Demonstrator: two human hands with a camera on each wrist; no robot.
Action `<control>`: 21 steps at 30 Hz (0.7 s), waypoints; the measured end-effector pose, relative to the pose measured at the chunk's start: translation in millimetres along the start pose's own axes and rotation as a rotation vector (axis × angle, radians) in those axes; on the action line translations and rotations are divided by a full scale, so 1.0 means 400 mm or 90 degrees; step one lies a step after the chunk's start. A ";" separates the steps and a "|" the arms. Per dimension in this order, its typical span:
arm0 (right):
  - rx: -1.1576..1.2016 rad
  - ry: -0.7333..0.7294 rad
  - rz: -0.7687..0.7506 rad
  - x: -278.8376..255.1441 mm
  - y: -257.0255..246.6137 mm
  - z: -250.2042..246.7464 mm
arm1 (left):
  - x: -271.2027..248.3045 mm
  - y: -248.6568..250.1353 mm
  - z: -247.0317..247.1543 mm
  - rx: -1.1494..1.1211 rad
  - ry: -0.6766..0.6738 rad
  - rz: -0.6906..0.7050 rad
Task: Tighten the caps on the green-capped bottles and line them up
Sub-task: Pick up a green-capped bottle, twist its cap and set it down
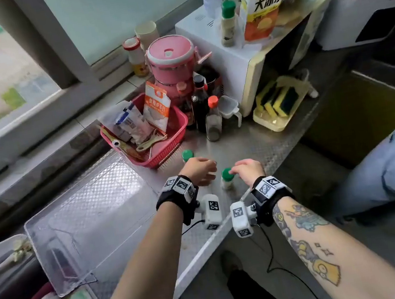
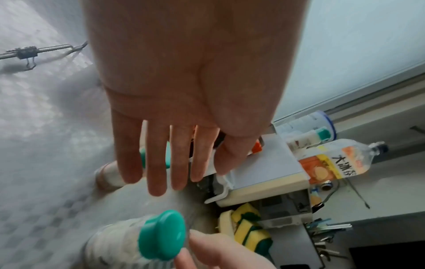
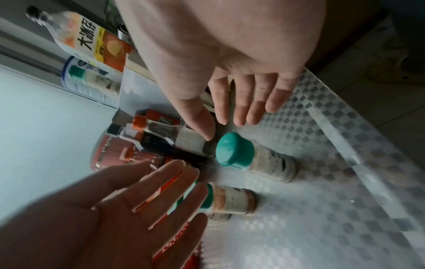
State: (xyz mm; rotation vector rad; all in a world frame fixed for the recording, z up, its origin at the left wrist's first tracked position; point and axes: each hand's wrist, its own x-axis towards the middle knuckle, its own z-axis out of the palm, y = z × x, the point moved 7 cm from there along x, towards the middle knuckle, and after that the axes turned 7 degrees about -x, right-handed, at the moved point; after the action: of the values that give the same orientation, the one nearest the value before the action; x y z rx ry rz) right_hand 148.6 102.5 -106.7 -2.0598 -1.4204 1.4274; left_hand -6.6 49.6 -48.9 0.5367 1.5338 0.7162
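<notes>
Two small green-capped spice bottles stand on the steel counter. The nearer bottle (image 1: 227,182) (image 2: 128,242) (image 3: 264,160) is upright just left of my right hand (image 1: 238,170) (image 3: 230,118). That hand's fingers are straight and spread above the cap, and its thumb tip is close to the cap without gripping it. The farther bottle (image 1: 187,154) (image 2: 110,174) (image 3: 232,200) is partly hidden behind my left hand (image 1: 205,171) (image 2: 170,178), whose fingers are extended and hold nothing. A third green-capped bottle (image 1: 228,23) (image 2: 308,136) (image 3: 92,78) stands on the microwave.
A red basket (image 1: 165,151) of packets sits just behind the farther bottle. Dark sauce bottles (image 1: 200,102) cluster beside the white microwave (image 1: 230,66). A clear plastic tray (image 1: 85,218) lies to the left, and a sponge tray (image 1: 279,102) to the right. The counter edge (image 1: 205,241) runs below my wrists.
</notes>
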 end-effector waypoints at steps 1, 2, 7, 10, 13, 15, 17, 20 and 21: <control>-0.005 -0.014 -0.006 0.002 0.000 0.004 | 0.007 -0.010 0.007 0.019 -0.008 -0.011; -0.023 -0.021 0.000 0.003 0.001 0.007 | 0.012 -0.018 0.008 0.040 -0.006 -0.029; -0.015 -0.077 0.017 -0.005 0.011 0.025 | 0.020 -0.062 0.023 0.060 -0.032 -0.085; -0.002 -0.091 0.016 -0.004 0.010 0.035 | 0.033 -0.070 0.032 0.044 -0.037 -0.087; 0.029 -0.092 0.011 -0.007 0.015 0.033 | 0.038 -0.075 0.043 0.021 -0.038 -0.079; 0.050 -0.099 0.005 -0.017 0.016 0.030 | 0.040 -0.082 0.047 -0.002 -0.042 -0.078; 0.061 -0.107 0.000 -0.022 0.021 0.032 | 0.043 -0.089 0.052 -0.040 -0.049 -0.080; 0.080 -0.118 -0.010 -0.028 0.018 0.035 | 0.041 -0.085 0.055 -0.077 -0.050 -0.071; 0.082 -0.122 -0.010 -0.032 0.014 0.033 | 0.040 -0.080 0.054 -0.077 -0.049 -0.068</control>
State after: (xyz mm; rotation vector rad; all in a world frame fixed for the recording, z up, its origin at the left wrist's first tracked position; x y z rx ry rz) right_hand 140.3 85.3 -109.6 -1.8723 -1.3694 1.7027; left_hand 15.9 41.2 -83.2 0.3853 1.4258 0.6936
